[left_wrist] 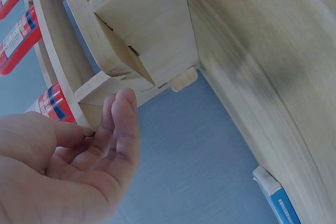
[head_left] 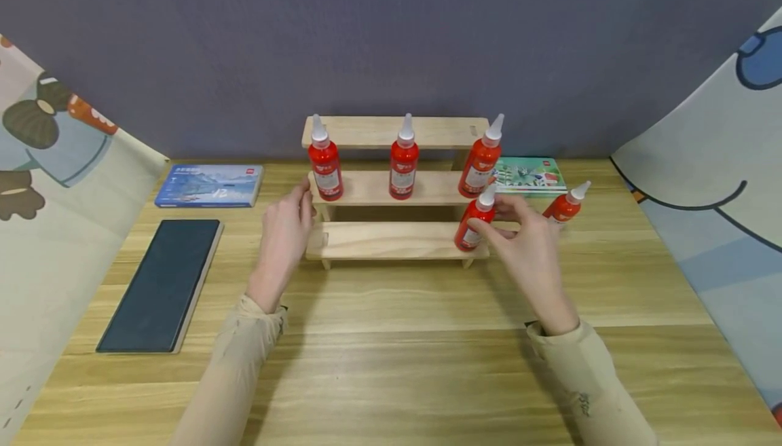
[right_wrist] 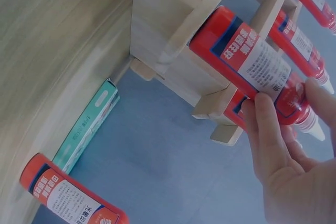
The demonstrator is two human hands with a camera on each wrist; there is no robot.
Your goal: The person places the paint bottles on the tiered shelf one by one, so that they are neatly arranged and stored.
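Note:
A three-tier wooden rack stands at the back of the table. My right hand grips a red bottle with a white pointed cap near its top; the bottle's base is at the right end of the lowest tier. In the right wrist view, thumb and fingers hold this bottle by its upper part. My left hand pinches the left end of the middle tier, as the left wrist view shows at the rack's corner. On the middle tier stand red bottles at left, centre and right.
Another red bottle stands on the table right of the rack, partly behind my right hand. Behind it lies a green box. At left are a blue box and a dark flat tablet-like slab. A grey partition rises behind.

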